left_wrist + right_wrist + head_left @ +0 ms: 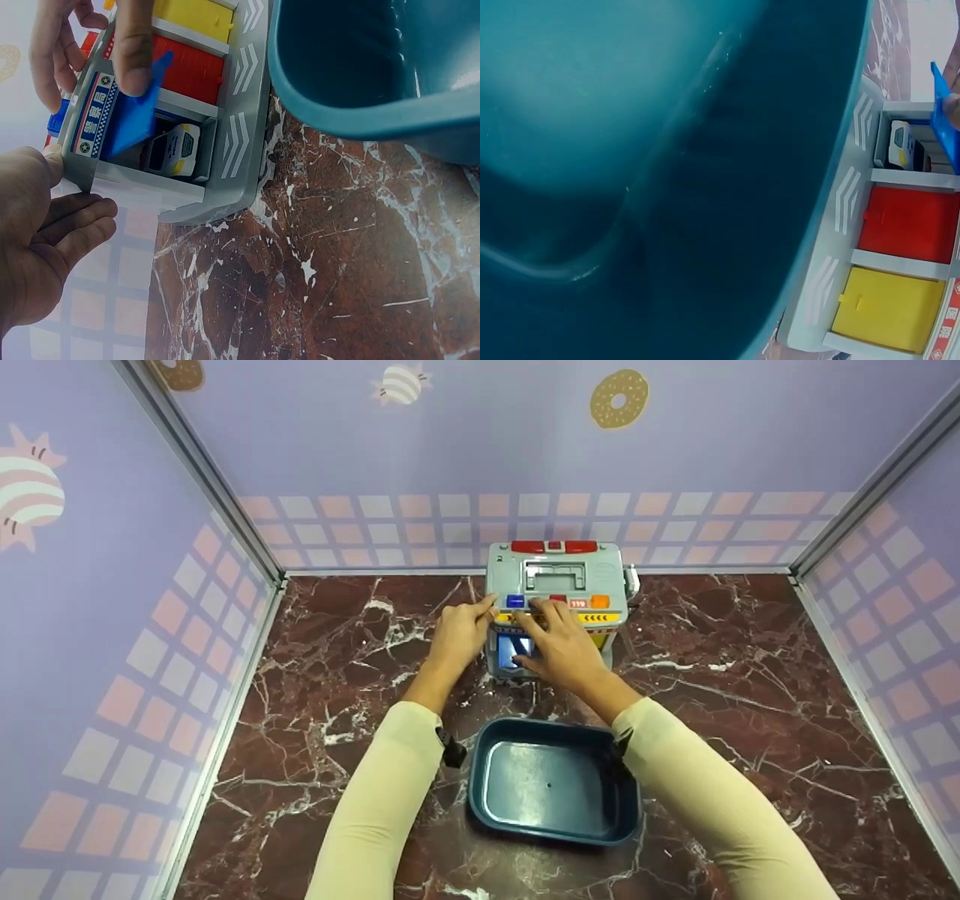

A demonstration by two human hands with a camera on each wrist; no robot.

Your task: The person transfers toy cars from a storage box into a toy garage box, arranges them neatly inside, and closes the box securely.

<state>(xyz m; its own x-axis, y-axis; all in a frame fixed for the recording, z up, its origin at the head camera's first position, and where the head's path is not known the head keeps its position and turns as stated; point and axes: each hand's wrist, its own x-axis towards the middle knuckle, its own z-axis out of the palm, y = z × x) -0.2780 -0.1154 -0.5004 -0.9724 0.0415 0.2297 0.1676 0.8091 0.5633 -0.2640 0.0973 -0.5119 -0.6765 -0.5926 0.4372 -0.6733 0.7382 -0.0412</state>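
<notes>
A grey toy garage (555, 577) with a blue, a red and a yellow door stands against the back wall. The blue door (135, 124) is tilted outward, and a small white toy car (181, 150) sits in the bay behind it. My left hand (459, 636) is at the garage's left corner, thumb at the roof's edge, its lower fingers extended beside the wall. My right hand (566, 652) reaches over the front, fingers on the roof edge and thumb against the blue door. The red door (907, 225) and yellow door (889, 309) are closed.
A dark teal plastic basin (555, 834) sits on the marbled table (360, 682) in front of the garage, below my forearms. Purple patterned walls (337, 442) enclose the table at the back and both sides.
</notes>
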